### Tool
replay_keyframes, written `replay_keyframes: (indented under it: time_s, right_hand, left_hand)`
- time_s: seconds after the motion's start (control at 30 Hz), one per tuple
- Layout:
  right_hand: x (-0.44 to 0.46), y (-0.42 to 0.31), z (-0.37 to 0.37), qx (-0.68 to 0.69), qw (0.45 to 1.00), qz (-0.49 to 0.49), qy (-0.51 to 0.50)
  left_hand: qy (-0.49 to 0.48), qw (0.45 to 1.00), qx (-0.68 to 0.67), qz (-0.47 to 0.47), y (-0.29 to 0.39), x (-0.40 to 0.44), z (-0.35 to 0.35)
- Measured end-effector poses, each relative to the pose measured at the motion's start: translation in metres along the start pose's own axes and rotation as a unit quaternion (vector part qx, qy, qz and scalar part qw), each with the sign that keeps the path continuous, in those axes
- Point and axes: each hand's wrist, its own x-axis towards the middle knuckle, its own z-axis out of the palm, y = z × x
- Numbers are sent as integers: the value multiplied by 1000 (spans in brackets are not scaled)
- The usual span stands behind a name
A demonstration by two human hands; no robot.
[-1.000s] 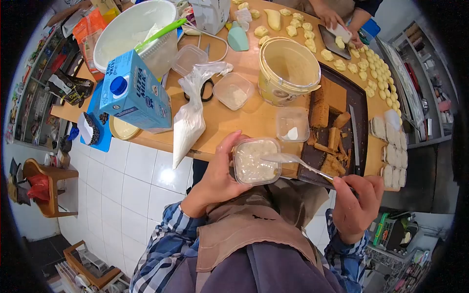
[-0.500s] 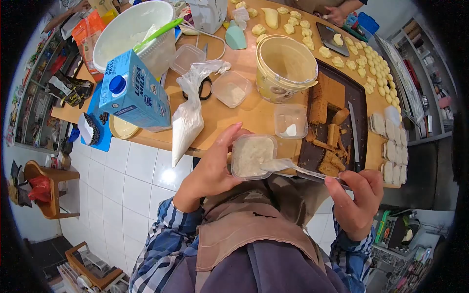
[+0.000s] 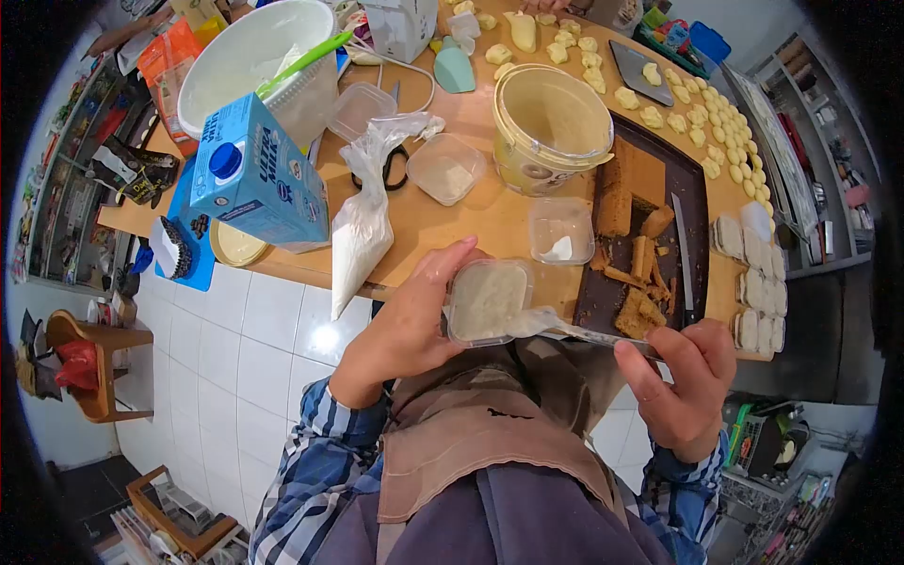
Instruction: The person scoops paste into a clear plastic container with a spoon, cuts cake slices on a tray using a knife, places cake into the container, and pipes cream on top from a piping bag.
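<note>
My left hand (image 3: 405, 315) grips a small clear plastic tub (image 3: 488, 299) by its left side, at the table's near edge. Pale cream fills the tub and looks smoothed on top. In my right hand (image 3: 686, 391) is a spoon (image 3: 603, 336), pinched by the handle. Its cream-smeared bowl rests at the tub's lower right rim. Just beyond my hands stands an open tub (image 3: 562, 231) with a bit of white in it. To the right, a dark tray (image 3: 692, 212) carries brown cake (image 3: 645, 174), cut pieces and a knife (image 3: 683, 259).
A piping bag (image 3: 363, 235) hangs over the table edge beside a blue milk carton (image 3: 268, 179). Behind are a white basin (image 3: 212, 85), a cream bucket (image 3: 553, 122) and a lidded-looking tub (image 3: 446, 169). Dough pieces (image 3: 697, 118), a scale (image 3: 640, 71) and filled tubs (image 3: 753, 287) line the right.
The spoon has slid from over the cream toward the tub's right rim, and my right hand has shifted slightly left. Another person's hand has left the scale's side.
</note>
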Motion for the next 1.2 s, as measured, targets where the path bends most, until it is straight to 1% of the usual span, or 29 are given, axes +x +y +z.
replay_keyframes:
  time_s: [0.33, 0.43, 0.63, 0.73, 0.83, 1.2]
  right_hand:
    - [-1, -2, 3, -7, 1000, 11, -7]
    - [-2, -2, 1, -2, 1000, 17, -21]
    - [-2, -2, 1, -5, 1000, 13, -24]
    - [-3, -1, 1, -1, 1000, 8, -24]
    - [-2, -1, 1, -1, 1000, 2, -22]
    - [0, 4, 5, 6, 1000, -9, -12]
  left_hand:
    - [-7, 1000, 12, -6, 6, 1, -2]
    - [-32, 997, 70, 10, 2, 2, -4]
    - [-38, 997, 72, -4, 6, 3, -5]
    - [-12, 1000, 28, -3, 9, 3, -1]
    - [-12, 1000, 21, -10, 7, 2, 0]
    - [-2, 999, 38, -21, 5, 3, 0]
